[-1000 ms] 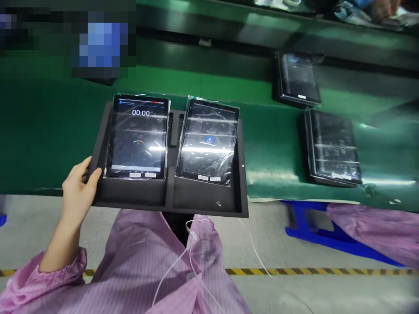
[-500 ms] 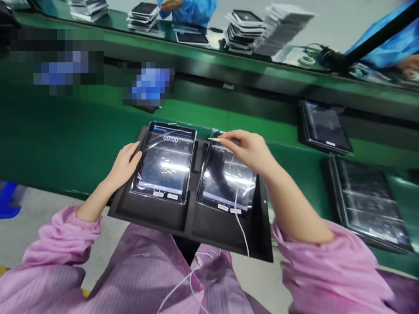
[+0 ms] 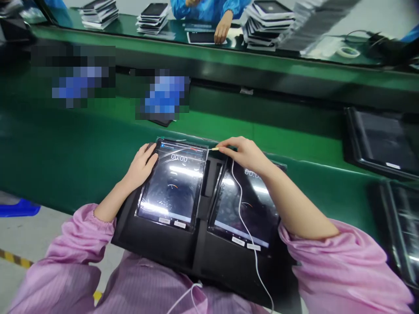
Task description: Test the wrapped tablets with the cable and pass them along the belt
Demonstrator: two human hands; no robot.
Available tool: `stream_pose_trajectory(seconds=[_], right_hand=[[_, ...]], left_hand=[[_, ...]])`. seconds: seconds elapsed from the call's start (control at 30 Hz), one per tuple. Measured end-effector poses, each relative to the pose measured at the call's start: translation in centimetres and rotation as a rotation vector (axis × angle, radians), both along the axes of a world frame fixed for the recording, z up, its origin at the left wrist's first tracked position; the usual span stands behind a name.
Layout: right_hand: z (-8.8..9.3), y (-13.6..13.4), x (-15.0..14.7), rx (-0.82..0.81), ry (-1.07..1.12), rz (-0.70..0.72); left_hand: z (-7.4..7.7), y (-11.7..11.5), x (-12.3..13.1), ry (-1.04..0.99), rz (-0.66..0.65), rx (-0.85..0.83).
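Note:
A black foam tray [image 3: 170, 250] rests on my lap against the green conveyor belt [image 3: 65, 144]. It holds two bagged tablets side by side. The left tablet [image 3: 172, 185] shows 00:00 on its lit screen. My left hand [image 3: 142, 163] lies on its upper left corner, fingers bent over the edge. My right hand [image 3: 244, 152] is pinched on the plug of a thin white cable [image 3: 245, 218], its tip at the top right corner of the left tablet. The cable trails down across the right tablet [image 3: 247, 205], partly hidden by my forearm.
More tablets in black trays [image 3: 382, 141] lie on the belt at the right. Beyond a raised green ledge [image 3: 229, 56], stacks of tablets [image 3: 153, 17] stand on a far bench, where another person's hand [image 3: 222, 28] in a blue sleeve rests.
My right hand has come in with the cable plug and moved left from the right tablet's top to the left tablet's top corner. My left hand has shifted from the tray edge onto the left tablet.

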State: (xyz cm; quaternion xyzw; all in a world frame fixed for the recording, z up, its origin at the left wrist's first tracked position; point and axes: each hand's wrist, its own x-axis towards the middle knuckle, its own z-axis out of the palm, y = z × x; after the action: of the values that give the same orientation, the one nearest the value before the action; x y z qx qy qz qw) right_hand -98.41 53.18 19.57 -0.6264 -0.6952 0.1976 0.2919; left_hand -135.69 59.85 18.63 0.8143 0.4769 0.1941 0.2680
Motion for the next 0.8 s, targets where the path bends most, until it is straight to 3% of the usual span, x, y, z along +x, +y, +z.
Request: stream_pose_trajectory(seconds=[0.37, 0.5, 0.8], right_hand=[[-0.1, 1.1, 0.6, -0.090, 0.121, 0.054], [0.5, 1.2, 0.3, -0.152, 0.133, 0.135], [1.0, 2.1, 0.0, 0.141, -0.065, 0.434]], left_hand=[[0.5, -0.4, 0.1, 0.011, 0.022, -0.073], [0.5, -0.4, 0.2, -0.013, 0.039, -0.104], [-0.1, 0.2, 0.1, -0.094, 0.056, -0.161]])
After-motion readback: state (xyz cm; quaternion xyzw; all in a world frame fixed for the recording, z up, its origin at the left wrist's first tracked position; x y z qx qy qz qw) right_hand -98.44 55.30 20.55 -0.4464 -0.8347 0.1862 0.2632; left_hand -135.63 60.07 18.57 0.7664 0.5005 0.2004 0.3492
